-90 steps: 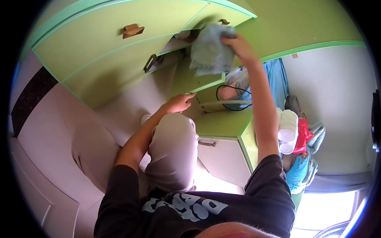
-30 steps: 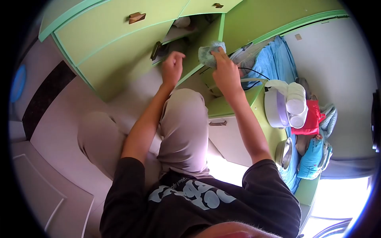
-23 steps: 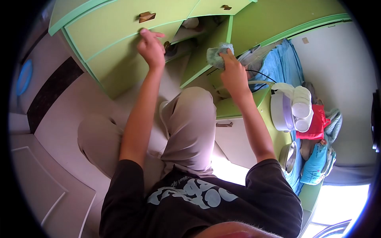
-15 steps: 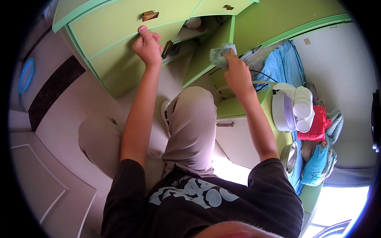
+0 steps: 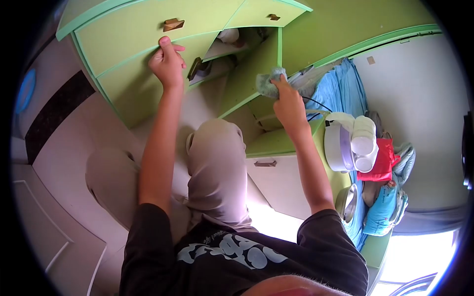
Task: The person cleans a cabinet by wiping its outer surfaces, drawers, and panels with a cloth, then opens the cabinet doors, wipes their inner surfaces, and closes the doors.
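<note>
My right hand [image 5: 290, 106] is closed around a crumpled grey-green cloth [image 5: 267, 85]. The cloth presses against the edge of a green cabinet panel [image 5: 256, 74] beside an open compartment. My left hand [image 5: 168, 64] is loosely curled into a fist with the thumb up. It sits in front of a green cabinet door [image 5: 128, 93], just under a drawer with a brown handle [image 5: 173, 24]. Nothing shows in its fingers, though their undersides are partly hidden. Right of that hand is the door's dark handle [image 5: 195, 69].
Inside the open compartment lies a pale rounded item [image 5: 228, 35]. On the right, white rolls [image 5: 364, 135], a red bag [image 5: 380, 163], a metal bowl [image 5: 347, 202] and a blue package [image 5: 382, 209] crowd a green top. A blue cloth [image 5: 340, 89] hangs behind. My bent knee [image 5: 217, 158] is below the cabinet.
The whole view has shifted, so most things appear farther left and slightly lower. My right hand and the cloth have slid a little down along the panel edge. The left hand keeps its pose.
</note>
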Tool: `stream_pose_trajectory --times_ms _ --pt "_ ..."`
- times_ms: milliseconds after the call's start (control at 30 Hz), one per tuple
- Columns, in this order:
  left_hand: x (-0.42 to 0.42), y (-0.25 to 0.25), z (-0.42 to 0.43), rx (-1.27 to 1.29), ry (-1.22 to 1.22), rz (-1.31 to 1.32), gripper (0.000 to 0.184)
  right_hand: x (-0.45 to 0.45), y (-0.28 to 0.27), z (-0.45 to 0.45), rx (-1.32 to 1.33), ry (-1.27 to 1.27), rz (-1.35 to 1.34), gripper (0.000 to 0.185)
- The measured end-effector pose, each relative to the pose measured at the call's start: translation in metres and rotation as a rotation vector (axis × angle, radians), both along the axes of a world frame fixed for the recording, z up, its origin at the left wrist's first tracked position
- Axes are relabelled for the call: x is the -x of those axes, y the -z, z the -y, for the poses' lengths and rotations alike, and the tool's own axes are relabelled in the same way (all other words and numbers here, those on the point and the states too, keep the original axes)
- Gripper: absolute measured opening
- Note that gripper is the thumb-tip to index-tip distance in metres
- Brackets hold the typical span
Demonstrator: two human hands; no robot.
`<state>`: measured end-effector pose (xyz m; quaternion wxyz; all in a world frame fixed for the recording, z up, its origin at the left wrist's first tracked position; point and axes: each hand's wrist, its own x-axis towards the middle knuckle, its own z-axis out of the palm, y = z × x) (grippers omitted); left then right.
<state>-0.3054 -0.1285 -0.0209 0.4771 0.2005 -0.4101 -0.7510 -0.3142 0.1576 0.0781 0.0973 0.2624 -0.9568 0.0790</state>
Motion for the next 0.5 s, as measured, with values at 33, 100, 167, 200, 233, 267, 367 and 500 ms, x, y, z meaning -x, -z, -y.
stream_pose_trajectory --times_ms 33,100,167,200,233,267,367,500 --pt "0.0 0.001 0.0 0.0 0.003 0.007 0.066 0.001 0.001 -0.001 0.0 0.003 0.007 0.054" --pt "0.001 -0.001 -0.001 0.006 0.008 0.0 0.065 0.003 0.001 -0.004 -0.073 -0.019 -0.048 0.053" --pt "0.0 -0.004 -0.002 -0.002 0.011 0.006 0.065 0.005 0.004 -0.007 -0.06 -0.022 -0.051 0.052" --pt "0.0 -0.005 -0.002 -0.013 0.013 0.01 0.065 0.004 0.005 -0.008 -0.049 -0.025 -0.056 0.052" --pt "-0.002 -0.006 -0.003 -0.008 0.014 0.014 0.065 0.002 0.005 -0.008 -0.045 -0.024 -0.051 0.052" --pt "-0.002 -0.008 -0.004 -0.029 0.014 0.024 0.065 0.001 0.004 -0.007 -0.044 -0.019 -0.051 0.052" --pt "-0.006 -0.01 -0.003 -0.026 0.012 0.046 0.063 0.001 0.005 -0.005 -0.039 -0.004 -0.063 0.051" --pt "-0.01 -0.008 0.002 -0.001 0.018 0.098 0.063 0.002 0.009 -0.004 -0.034 0.018 -0.075 0.049"
